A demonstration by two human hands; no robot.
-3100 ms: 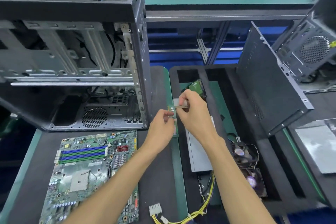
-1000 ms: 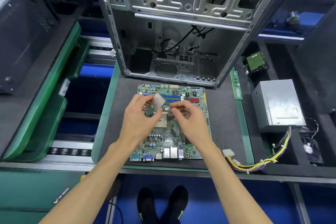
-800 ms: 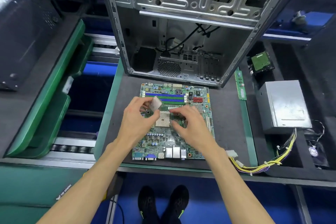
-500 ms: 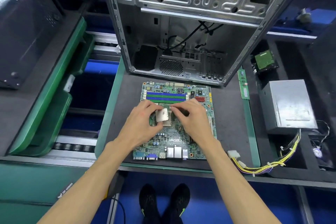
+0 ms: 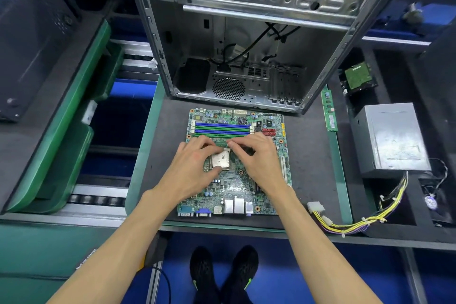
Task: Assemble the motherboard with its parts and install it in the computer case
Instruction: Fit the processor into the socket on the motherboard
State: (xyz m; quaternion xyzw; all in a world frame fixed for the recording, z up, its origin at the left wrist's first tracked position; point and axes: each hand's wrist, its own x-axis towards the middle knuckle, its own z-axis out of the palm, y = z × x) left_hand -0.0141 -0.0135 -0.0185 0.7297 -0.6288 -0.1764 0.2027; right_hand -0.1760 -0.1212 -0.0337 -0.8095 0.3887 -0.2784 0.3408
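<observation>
While both hands pinch the CPU (image 5: 220,160) into the motherboard (image 5: 261,195) | RAM stick (image 5: 329,113), case (image 5: 246,32) install pending

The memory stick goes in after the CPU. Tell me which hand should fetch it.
Right, probably. The memory stick lies on the green edge strip right of the motherboard, on the right hand's side. The left hand has fingers on the CPU and would have to cross over.
</observation>
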